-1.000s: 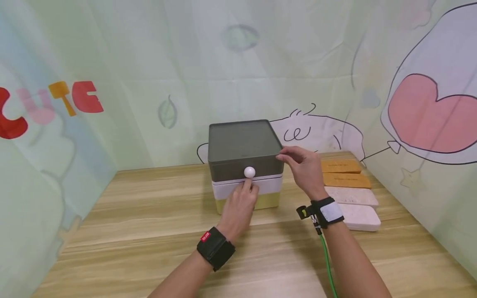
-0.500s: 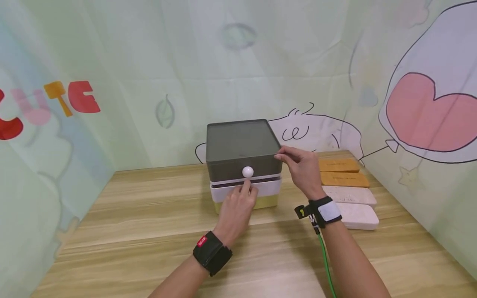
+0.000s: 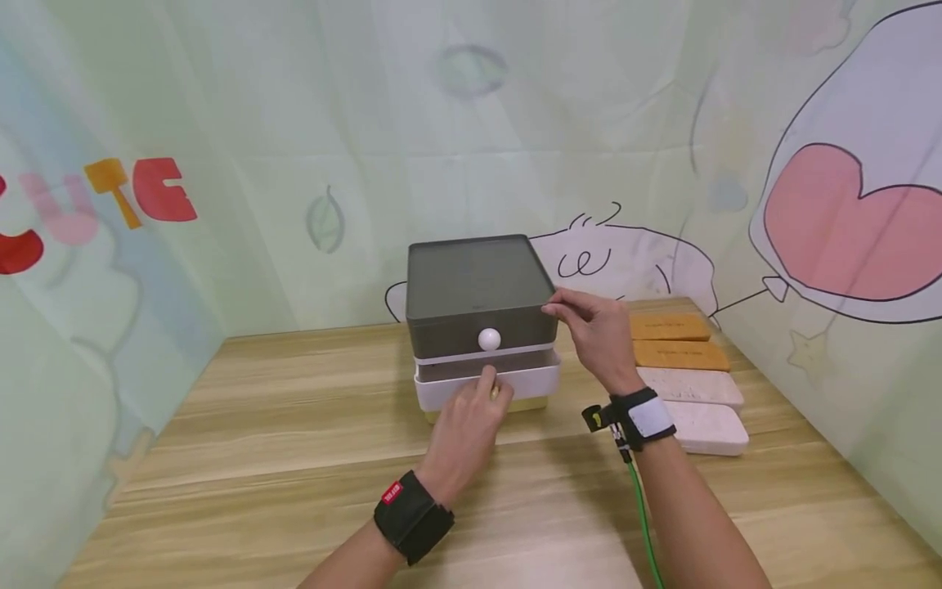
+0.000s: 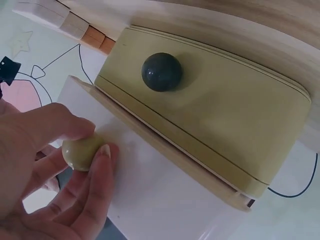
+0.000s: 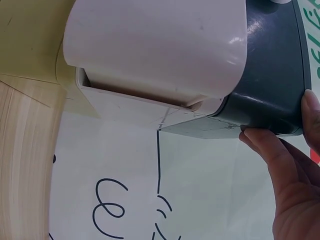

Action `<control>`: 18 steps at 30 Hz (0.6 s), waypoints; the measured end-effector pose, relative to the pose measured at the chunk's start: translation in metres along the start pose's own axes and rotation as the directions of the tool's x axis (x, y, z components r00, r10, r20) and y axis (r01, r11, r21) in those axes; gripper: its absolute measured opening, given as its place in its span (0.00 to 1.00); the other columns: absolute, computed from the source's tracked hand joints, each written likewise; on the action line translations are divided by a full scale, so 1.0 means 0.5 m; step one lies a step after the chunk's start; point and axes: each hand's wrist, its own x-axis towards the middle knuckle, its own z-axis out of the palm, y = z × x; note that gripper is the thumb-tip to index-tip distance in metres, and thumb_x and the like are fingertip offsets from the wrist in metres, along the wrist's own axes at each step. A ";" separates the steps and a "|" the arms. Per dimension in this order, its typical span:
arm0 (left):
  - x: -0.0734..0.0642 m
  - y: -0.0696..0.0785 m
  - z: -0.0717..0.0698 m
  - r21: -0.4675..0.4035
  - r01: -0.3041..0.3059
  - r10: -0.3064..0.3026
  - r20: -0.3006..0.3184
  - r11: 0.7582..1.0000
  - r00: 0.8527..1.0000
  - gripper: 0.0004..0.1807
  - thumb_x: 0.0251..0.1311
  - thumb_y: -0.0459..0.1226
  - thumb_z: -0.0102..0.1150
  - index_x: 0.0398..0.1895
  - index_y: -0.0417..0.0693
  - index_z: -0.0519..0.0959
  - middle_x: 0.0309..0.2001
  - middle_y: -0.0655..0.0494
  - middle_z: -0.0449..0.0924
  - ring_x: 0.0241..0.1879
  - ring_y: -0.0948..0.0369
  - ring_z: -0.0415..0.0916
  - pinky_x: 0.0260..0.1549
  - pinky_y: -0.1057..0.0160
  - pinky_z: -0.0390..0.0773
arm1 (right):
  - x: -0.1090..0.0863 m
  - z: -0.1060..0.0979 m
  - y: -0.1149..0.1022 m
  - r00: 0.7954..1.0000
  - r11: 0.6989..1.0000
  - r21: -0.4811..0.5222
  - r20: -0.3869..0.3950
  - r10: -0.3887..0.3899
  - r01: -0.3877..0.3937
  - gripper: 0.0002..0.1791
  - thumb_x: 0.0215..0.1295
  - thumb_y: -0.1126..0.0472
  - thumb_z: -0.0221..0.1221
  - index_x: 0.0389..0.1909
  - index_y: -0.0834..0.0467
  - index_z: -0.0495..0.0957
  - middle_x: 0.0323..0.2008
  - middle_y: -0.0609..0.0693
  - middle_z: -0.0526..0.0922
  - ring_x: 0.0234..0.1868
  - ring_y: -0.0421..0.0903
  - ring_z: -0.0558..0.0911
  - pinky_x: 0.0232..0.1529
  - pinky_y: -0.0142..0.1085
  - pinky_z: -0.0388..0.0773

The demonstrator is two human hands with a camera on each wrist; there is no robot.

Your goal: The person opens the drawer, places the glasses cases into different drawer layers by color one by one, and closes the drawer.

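Note:
A small stacked drawer unit stands on the table, with a dark grey top tier (image 3: 478, 278), a white middle drawer (image 3: 445, 393) and a yellow bottom drawer (image 4: 225, 105). The white drawer is pulled partway out; its inside shows as a narrow gap. My left hand (image 3: 467, 425) pinches its olive round knob (image 4: 80, 152) between thumb and fingers. At the dark tier's right front corner, my right hand (image 3: 599, 335) holds the edge between thumb and fingertips. A white knob (image 3: 489, 339) sits on the dark front, a dark knob (image 4: 161, 72) on the yellow one.
Two orange slabs (image 3: 680, 355) and two white ones (image 3: 710, 429) lie in a row on the right of the wooden table (image 3: 309, 409). A green cable (image 3: 643, 523) runs from the right wristband. Printed cloth (image 3: 257, 164) hangs behind.
The white drawer has slid out toward me, and the left hand has come back with it. The right hand keeps its place at the dark corner.

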 end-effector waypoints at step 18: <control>-0.017 0.017 -0.028 -0.046 0.014 -0.014 0.019 0.999 1.000 0.17 0.51 0.21 0.67 0.45 0.40 0.82 0.40 0.50 0.75 0.29 0.58 0.80 0.28 0.64 0.83 | 0.000 -0.003 -0.003 1.000 1.000 0.004 0.005 -0.030 0.030 0.05 0.63 0.63 0.67 0.35 0.61 0.89 0.34 0.54 0.91 0.39 0.46 0.91 0.40 0.19 0.80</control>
